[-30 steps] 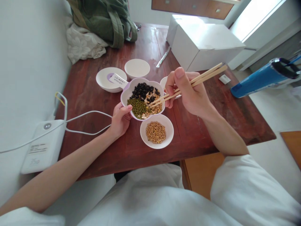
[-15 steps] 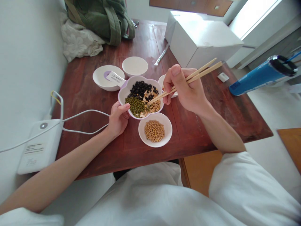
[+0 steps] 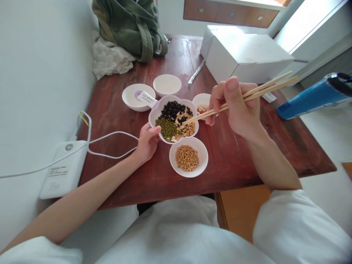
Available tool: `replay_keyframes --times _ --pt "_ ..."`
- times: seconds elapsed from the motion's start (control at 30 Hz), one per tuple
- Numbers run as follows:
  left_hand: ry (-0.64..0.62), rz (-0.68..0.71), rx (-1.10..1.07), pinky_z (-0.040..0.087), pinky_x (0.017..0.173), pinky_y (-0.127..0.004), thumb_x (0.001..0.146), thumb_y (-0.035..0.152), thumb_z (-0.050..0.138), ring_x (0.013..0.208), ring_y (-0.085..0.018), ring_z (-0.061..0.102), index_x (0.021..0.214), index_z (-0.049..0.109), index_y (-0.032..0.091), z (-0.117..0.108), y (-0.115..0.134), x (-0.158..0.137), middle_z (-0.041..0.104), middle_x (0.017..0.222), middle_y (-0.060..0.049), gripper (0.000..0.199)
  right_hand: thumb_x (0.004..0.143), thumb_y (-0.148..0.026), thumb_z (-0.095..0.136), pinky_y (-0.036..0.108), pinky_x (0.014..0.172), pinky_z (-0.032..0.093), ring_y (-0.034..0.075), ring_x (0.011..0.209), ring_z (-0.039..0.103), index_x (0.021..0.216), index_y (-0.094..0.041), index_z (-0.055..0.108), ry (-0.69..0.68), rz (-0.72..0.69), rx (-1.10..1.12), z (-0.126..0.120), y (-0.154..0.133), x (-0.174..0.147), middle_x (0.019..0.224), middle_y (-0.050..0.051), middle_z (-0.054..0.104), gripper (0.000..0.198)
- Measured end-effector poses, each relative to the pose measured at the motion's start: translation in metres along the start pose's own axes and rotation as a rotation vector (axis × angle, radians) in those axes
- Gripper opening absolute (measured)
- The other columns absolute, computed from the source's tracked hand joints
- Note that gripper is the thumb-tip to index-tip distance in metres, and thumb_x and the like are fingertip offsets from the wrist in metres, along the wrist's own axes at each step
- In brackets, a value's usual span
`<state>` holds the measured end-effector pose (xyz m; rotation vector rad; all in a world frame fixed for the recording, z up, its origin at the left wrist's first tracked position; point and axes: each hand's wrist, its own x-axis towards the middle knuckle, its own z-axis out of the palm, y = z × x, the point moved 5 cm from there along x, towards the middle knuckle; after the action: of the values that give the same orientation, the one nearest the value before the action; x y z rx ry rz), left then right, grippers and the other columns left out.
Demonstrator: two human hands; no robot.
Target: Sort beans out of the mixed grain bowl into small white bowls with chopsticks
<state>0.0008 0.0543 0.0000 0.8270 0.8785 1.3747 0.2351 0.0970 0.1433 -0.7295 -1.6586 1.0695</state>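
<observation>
The chopsticks (image 3: pixel 239 99) have drawn back so their tips sit over the yellow beans (image 3: pixel 188 129).

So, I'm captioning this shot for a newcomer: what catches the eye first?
The flower-shaped white bowl of black, green and yellow beans at the middle of the red-brown wooden table, gripped at its rim by the left hand. The right hand dips pale wooden chopsticks into it.
</observation>
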Motion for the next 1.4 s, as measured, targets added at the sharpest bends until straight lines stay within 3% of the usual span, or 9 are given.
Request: replay_keyframes --times 0.3,0.8,1.07,1.23,1.4 --pt "0.005 -0.005 -0.016 0.072 0.099 -0.05 0.08 0.042 0.089 0.119 -0.04 0.085 0.11 0.082 0.019 0.002 0.001 0.0 0.089 0.11 -0.01 0.038 0.108 -0.082 0.055 0.031 0.05 0.048 0.015 0.055 0.065 0.071 -0.025 0.063 -0.198 -0.047 -0.145 0.012 -0.009 -0.007 0.064 0.001 0.066 0.069" --pt "-0.002 0.014 -0.024 0.072 0.101 -0.051 0.08 0.041 0.089 0.119 -0.041 0.084 0.106 0.08 0.016 0.0 0.0 0.002 0.088 0.107 -0.01 0.037 0.12 -0.065 0.048 0.03 0.057 0.042 0.013 0.058 0.054 0.073 -0.023 0.056 -0.287 -0.298 -0.343 0.022 -0.018 -0.01 0.066 0.0 0.06 0.063" --pt "0.001 0.011 -0.017 0.072 0.103 -0.052 0.081 0.041 0.089 0.121 -0.041 0.084 0.107 0.08 0.017 0.001 0.001 0.001 0.088 0.109 -0.011 0.037 0.122 -0.058 0.049 0.03 0.058 0.039 0.012 0.059 0.055 0.077 -0.023 0.053 -0.307 -0.299 -0.299 0.027 -0.015 -0.013 0.069 -0.002 0.056 0.057" --pt "-0.013 0.035 -0.029 0.073 0.103 -0.053 0.082 0.042 0.09 0.126 -0.042 0.082 0.108 0.082 0.017 -0.001 -0.002 0.004 0.088 0.108 -0.012 0.037 0.121 -0.063 0.047 0.032 0.06 0.041 0.013 0.06 0.054 0.075 -0.024 0.053 -0.275 -0.287 -0.334 0.028 -0.012 -0.013 0.068 -0.002 0.055 0.061" --pt "0.004 0.022 -0.04 0.076 0.1 -0.052 0.082 0.04 0.09 0.13 -0.044 0.081 0.1 0.084 0.022 0.0 -0.001 0.003 0.088 0.11 -0.01 0.026 0.12 -0.063 0.048 0.035 0.057 0.04 0.014 0.057 0.053 0.073 -0.026 0.053 -0.262 -0.292 -0.349 0.027 -0.011 -0.013 0.065 -0.001 0.057 0.06"
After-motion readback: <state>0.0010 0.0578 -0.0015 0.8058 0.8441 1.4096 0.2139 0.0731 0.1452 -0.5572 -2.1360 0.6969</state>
